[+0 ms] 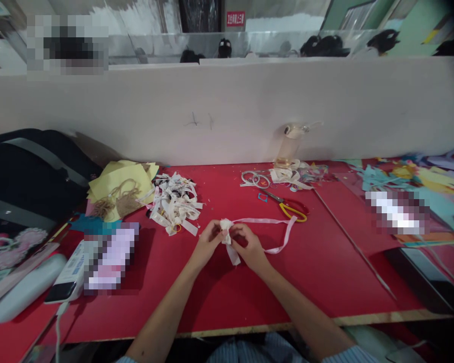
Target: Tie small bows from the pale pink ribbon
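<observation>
Over the middle of the red table, my left hand (211, 238) and my right hand (248, 244) pinch a small white fabric bow or folded ribbon (226, 232) between them. A short pale tail hangs below it. From the same bundle a long pink ribbon (287, 234) loops out to the right and back behind my right hand. Both hands have their fingers closed on the fabric; its exact folds are partly hidden by the fingertips. Beyond my right hand lie scissors (291, 210) with yellow handles. A heap of similar white ribbon pieces (176, 201) sits left of my hands.
Yellow paper sheets (115, 184) with twine, a white power bank (70, 272) and a dark bag (34, 171) are at left. A bottle (287, 146) stands against the white partition (227, 111). A thin stick (355, 244), coloured scraps (386, 179) and a black device (423, 275) lie right.
</observation>
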Demonstrator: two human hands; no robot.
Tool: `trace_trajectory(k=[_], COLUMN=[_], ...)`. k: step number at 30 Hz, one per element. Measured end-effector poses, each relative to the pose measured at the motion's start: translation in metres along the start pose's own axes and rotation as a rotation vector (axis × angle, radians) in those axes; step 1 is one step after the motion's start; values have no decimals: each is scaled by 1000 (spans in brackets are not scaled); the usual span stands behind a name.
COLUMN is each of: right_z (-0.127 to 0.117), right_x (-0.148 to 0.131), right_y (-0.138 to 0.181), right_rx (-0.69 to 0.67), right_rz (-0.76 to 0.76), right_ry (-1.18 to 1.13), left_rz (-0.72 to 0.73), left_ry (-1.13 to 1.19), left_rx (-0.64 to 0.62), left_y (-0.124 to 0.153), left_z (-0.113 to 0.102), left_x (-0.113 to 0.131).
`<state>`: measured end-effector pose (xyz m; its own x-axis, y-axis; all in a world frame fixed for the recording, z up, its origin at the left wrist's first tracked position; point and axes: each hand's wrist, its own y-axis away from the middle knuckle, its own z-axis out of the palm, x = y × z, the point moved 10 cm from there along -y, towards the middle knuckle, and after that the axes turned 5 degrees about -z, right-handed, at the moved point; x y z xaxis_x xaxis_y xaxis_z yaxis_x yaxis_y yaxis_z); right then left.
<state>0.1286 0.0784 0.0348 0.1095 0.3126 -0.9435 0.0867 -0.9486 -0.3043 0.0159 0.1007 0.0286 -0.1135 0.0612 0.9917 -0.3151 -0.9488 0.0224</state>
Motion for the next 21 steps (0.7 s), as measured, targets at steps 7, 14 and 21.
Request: trace_trajectory(k=[7,14,21], right_z=[0,-12,1], right_x=[-3,-12,2], right_y=[1,-2,-2], right_rx=[-18,66,-36], right_rz=[-25,-91,55], right_ry=[73,185,-40], left_rz=[-2,5,37], left_ry=[-74,-166,-228], left_rx=[-82,-82,-99], left_y=[2,0,0], left_z=[5,1,0], left_x=[5,6,10])
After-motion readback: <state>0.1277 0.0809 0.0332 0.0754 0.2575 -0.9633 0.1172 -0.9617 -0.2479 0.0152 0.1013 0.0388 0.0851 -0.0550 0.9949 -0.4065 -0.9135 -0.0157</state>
